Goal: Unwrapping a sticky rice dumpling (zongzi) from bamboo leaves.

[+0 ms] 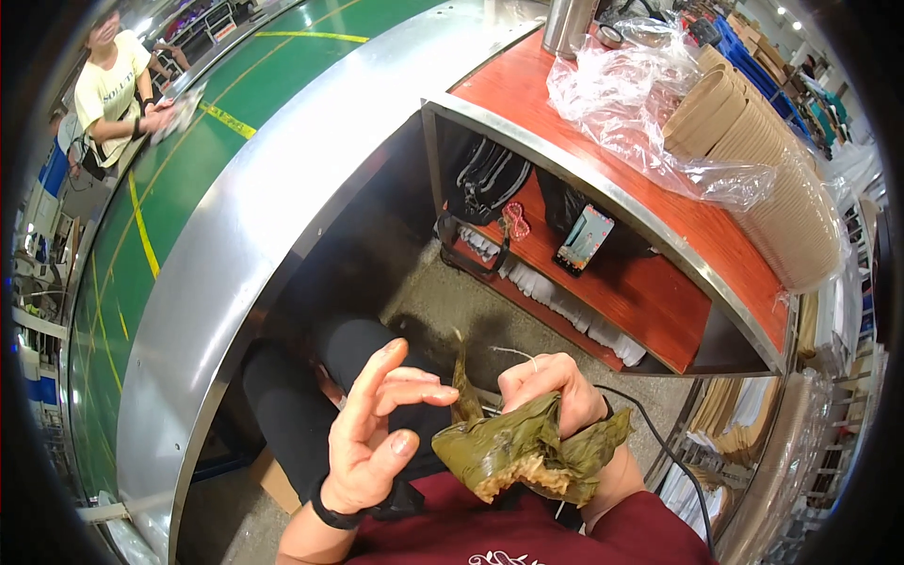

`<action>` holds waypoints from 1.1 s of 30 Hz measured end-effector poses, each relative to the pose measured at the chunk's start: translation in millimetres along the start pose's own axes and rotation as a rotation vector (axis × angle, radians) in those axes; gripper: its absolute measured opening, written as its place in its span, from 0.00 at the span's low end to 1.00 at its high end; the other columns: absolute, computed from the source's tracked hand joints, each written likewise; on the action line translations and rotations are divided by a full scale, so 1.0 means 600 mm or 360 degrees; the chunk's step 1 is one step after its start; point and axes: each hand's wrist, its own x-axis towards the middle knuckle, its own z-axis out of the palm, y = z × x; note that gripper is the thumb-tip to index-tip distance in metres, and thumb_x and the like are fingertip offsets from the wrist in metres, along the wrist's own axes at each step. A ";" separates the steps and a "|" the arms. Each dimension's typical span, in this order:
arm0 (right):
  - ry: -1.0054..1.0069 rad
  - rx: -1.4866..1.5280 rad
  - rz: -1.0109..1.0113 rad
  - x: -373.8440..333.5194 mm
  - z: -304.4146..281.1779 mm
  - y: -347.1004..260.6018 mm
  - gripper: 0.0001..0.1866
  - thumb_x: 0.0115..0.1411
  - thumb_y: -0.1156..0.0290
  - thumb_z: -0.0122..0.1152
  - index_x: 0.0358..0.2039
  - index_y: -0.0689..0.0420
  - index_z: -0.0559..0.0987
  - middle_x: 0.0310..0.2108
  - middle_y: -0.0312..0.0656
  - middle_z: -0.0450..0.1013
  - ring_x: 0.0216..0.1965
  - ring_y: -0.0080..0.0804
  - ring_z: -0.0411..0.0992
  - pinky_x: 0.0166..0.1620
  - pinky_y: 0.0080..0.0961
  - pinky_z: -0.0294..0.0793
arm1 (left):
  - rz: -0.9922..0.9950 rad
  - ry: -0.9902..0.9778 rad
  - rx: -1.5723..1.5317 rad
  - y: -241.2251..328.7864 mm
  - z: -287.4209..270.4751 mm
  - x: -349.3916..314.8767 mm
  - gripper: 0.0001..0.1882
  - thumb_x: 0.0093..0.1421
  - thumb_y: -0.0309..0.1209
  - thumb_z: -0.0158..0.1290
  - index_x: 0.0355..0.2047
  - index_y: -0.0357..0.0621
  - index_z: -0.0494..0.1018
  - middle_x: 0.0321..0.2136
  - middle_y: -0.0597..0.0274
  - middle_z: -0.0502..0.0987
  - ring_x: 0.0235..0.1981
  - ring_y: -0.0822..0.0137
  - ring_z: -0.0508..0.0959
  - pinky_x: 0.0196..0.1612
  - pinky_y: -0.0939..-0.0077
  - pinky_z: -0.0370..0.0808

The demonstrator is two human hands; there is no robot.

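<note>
So my right hand (551, 381) is curled tight on one leaf-wrapped rice bundle (494, 447), held over my lap in front of my maroon shirt (471, 513), and the leaf hides some of those fingers. Rice (527, 474) pokes out along the near edge, but no clue what's deeper inside. My left hand (363, 438) is empty, fingers loosely spread, just left of the bundle. Beneath and left of it are my dark-trousered legs (282, 414), partly lost in shadow. Beyond the bundle sits a cabinet with a red wood-look top (513, 94); on its shelf there's one lit phone (586, 237), one coil of red cord (515, 221) and some black stuff I can't really make out. Same with the white row (565, 306) lower down. Up and right of the bundle, clear plastic (617, 108) half covers nested brown pieces (753, 169), way too tight to count. One metal cylinder (568, 24) is cut off at the top. Left of the bundle curves a shiny metal counter (254, 179), then a green surface (202, 151) with yellow stripes, and farther off one person in pale yellow (113, 89), legs out of sight.
</note>
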 end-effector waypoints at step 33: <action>0.0020 0.0396 0.0434 0.006 -0.001 0.059 0.12 0.53 0.72 0.56 0.35 0.67 0.77 0.31 0.38 0.75 0.31 0.17 0.69 0.34 0.16 0.67 | -0.0823 -0.0820 0.0556 0.056 -0.038 0.096 0.18 0.44 0.24 0.55 0.39 0.35 0.74 0.24 0.61 0.78 0.28 0.78 0.74 0.40 0.81 0.70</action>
